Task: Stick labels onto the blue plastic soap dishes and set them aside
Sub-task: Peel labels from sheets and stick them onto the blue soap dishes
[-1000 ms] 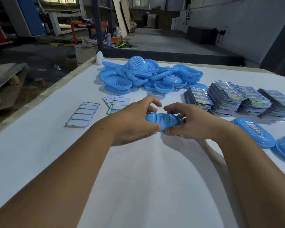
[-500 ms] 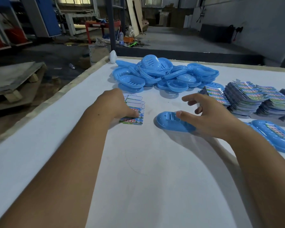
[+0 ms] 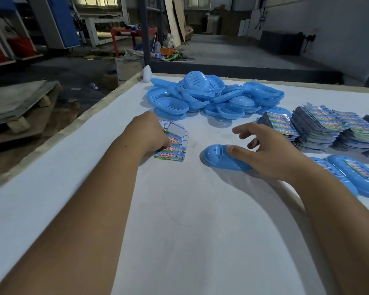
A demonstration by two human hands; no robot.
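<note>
A blue soap dish (image 3: 216, 156) lies upside down on the white table (image 3: 190, 220) in front of me. My right hand (image 3: 271, 153) rests over its right end, thumb on top, fingers spread. My left hand (image 3: 151, 133) is on a small stack of label sheets (image 3: 175, 145) to the dish's left, its fingertips pinching at a label; whether one has lifted I cannot tell. A pile of unlabelled blue dishes (image 3: 213, 96) lies further back. Two labelled dishes (image 3: 356, 175) sit at the right edge.
Tall stacks of printed label sheets (image 3: 328, 128) stand at the right, behind the labelled dishes. A small white object (image 3: 146, 73) stands at the table's far left corner. The table's left edge (image 3: 58, 135) drops to a workshop floor with pallets.
My left hand let go of the dish and moved left onto the label sheets. The dish now lies on the table under my right hand. The camera view has shifted slightly left.
</note>
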